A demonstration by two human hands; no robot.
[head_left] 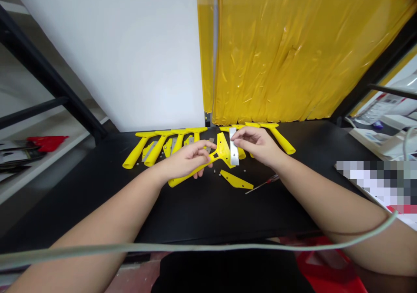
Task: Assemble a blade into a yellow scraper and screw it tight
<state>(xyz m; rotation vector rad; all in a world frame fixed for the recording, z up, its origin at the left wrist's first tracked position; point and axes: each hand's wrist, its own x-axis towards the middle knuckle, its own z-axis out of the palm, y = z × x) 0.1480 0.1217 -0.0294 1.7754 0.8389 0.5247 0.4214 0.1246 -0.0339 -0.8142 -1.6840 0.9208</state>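
Gripping fingers: left hand (189, 157) closed on the yellow scraper (223, 145); right hand (256, 144) pinching the metal blade (234, 155) near its upper end.
Blade step: judged as seating blade against scraper head; next move would call for matching holes.
Scraper look: flared head with holes, handle pointing to 8 o'clock, over the worktop (202, 215).
Outlying parts: yellow plate (236, 180) at 6 o'clock from the blade, screwdriver (267, 181) near 4.

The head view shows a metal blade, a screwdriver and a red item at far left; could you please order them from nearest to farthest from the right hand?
1. Metal blade, held in the right hand.
2. Screwdriver, on the black table, below the hand.
3. Red item, at far left.
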